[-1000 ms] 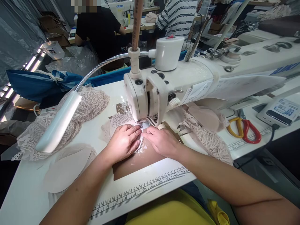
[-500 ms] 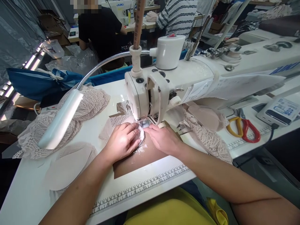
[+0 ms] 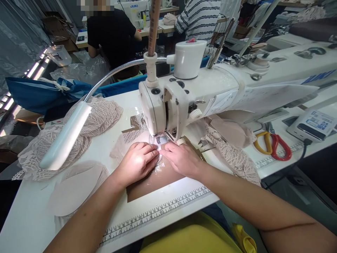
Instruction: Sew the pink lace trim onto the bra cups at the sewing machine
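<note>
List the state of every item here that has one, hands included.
Left hand: palm down at the fabric, fingers together
Right hand: fingers bent, tips near the left hand's
Fabric: partly under the left hand
Sewing machine: running or stopped, cannot tell
Lamp: neck arched, head angled down; lit or not, unclear
Scissors: lying down, blades mostly hidden
Blue cloth: tied with white cord

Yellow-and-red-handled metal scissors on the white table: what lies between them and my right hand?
The head view shows a beige lace fabric bundle and, nearer the right hand, a small pointed metal piece.
</note>
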Tool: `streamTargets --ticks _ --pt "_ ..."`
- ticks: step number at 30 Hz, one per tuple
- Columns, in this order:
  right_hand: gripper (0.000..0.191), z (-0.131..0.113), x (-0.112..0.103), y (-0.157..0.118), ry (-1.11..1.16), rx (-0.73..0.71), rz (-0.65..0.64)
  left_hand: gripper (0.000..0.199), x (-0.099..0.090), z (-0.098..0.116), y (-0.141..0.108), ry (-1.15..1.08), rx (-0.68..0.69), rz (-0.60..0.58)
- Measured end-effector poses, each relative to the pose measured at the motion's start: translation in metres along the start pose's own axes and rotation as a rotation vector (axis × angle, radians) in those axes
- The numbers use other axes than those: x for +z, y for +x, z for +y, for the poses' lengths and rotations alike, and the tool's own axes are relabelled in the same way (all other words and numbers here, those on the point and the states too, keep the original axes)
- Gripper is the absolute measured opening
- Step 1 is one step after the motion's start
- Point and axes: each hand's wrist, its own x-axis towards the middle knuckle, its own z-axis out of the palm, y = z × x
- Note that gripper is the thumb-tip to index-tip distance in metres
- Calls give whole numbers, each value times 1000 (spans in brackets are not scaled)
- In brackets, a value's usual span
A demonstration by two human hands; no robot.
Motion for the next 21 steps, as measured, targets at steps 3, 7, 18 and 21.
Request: streamTargets --ticks 3,7,18,21 --pt "28 -1 -1 1 -10 20 -9 25 1 -1 1 -6 -16 -12" --pt "32 0 -1 3 -11 56 4 28 2 -3 0 2 -25 -28" --pt "27 5 -2 -2 7 -23 -12 23 -2 0 -1 27 47 8" --pt "26 4 -3 -2 -11 -10 -8 24 -1 2 0 48 24 6"
